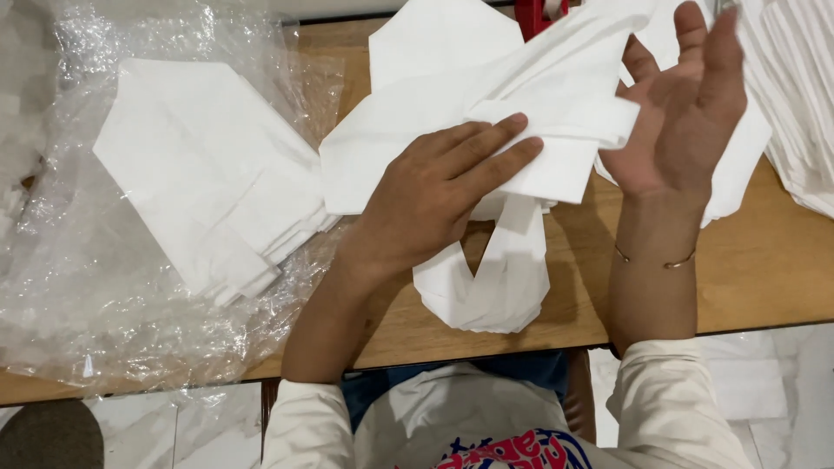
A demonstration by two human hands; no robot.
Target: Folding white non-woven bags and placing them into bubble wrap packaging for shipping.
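A white fabric bag (486, 113) with looped handles lies partly folded on the wooden table (764, 269) in front of me. My left hand (439, 187) rests flat on it, fingers pressing down a folded flap. Its handles hang toward the table's near edge. My right hand (686, 104) is raised just right of the fold, palm turned up, fingers apart, with the bag's cloth behind it and nothing gripped. A thin bracelet sits on that wrist.
A stack of folded white bags (208, 174) lies on crinkled clear plastic wrap (78, 287) at the left. Another pile of white bags (799, 95) sits at the far right. A red object (537, 13) peeks out at the top edge.
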